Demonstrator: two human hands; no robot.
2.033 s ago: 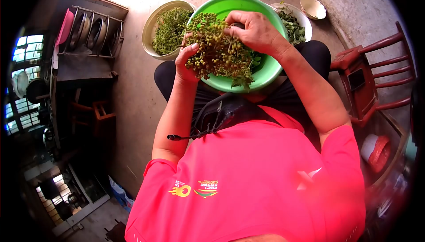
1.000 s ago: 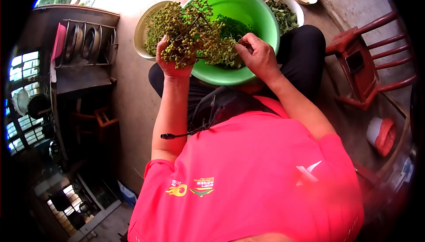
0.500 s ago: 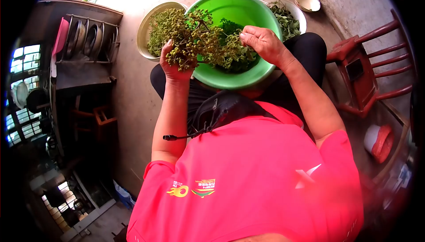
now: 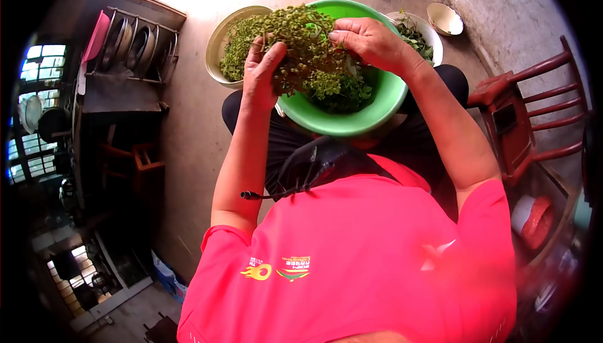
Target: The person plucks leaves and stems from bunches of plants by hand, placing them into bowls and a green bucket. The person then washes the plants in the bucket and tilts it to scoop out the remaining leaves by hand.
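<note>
My left hand (image 4: 262, 70) is closed around a thick bunch of green berry sprigs (image 4: 304, 45), its thumb facing me. The bunch hangs over the left part of a green basin (image 4: 333, 128) between my knees. At the bunch's right edge, my right hand (image 4: 375, 45) pinches a sprig between thumb and fingers; the exact stem is hidden. Loose green sprigs and leaves (image 4: 342, 95) lie inside the basin. Behind my left hand stands a cream tub (image 4: 213, 60) heaped with berry clusters (image 4: 237, 45).
A white tub (image 4: 434, 38) of green leaves stands behind the basin's right side, near a small cream bowl (image 4: 445, 19) by the wall. A reddish wooden chair (image 4: 502, 107) is at my right. To the left, a rack (image 4: 135, 45) holds metal pans.
My left hand has turned the bunch and brought it rightward, closer to my right hand. My right hand has risen to the bunch's upper right edge. The view has shifted slightly.
</note>
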